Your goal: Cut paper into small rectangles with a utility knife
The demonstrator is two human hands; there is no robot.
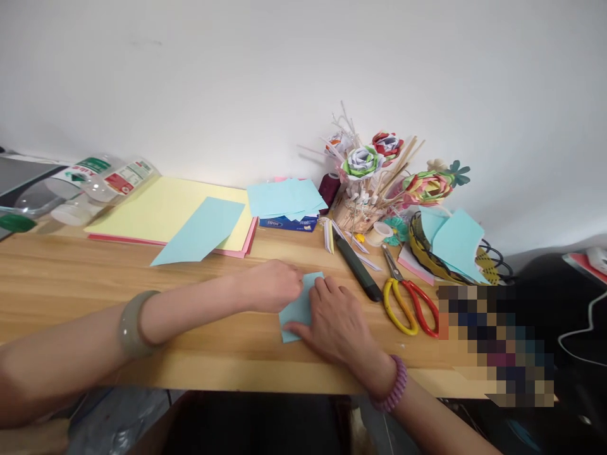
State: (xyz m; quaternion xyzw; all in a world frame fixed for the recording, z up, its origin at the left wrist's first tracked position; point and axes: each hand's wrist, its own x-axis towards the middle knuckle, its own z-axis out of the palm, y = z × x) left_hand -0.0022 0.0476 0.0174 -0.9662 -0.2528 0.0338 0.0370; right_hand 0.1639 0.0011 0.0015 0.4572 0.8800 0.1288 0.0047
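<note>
Small light-blue paper lies just below the middle of the frame, on the wooden table and partly covered by both hands. Right hand palm down, fingers apart, pressing on the paper's right part, thumb near its lower edge; not clamped. Left hand curled at the upper left edge, fingers drawn together; whether they pinch the paper cannot be told.

Handling, by judgement: very light, thin but fairly crisp, easily creased or torn, apt to slide if only brushed. Best steadied with a flat hand and taken by an edge or corner between thumb and fingertip.

Right of centre: dark-handled tool lying aslant, near the right hand; beyond it, scissors with yellow and red handles. Both would hinder a wide sweep of that hand to the right. Upper centre: blue sheets on a blue box. Upper left: yellow paper stack, a loose blue sheet overhanging its front edge. Upper right: paper flowers, crowded with sticks and looking fragile; below them, a basket with more blue paper.
</note>
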